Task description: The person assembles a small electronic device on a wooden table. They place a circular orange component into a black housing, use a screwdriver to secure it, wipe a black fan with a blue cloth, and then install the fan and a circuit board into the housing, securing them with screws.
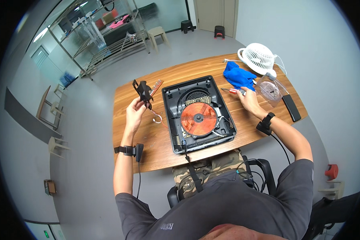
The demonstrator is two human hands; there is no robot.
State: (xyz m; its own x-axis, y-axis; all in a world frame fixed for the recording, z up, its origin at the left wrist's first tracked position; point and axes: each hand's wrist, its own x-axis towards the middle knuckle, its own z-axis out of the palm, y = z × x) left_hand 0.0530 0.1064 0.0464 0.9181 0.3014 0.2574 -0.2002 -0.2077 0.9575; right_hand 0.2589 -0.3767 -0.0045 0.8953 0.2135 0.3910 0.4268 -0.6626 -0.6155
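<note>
An open induction cooker base, a black tray, lies on the wooden table in front of me. Its round copper coil is exposed, with a round vent grille beyond it. To the left, my left hand pinches a black plastic cooling fan, raised above the table. A thin wire with a white end shows below the fan. My right hand is closed round the red and white handle of a screwdriver, whose tip points left toward the cooker's far right side.
A reddish strip-like board lies beyond the fan. Far right are a blue cloth, a white basket-like appliance, a clear bag of small parts and a black bar. Cables hang from both wrist straps.
</note>
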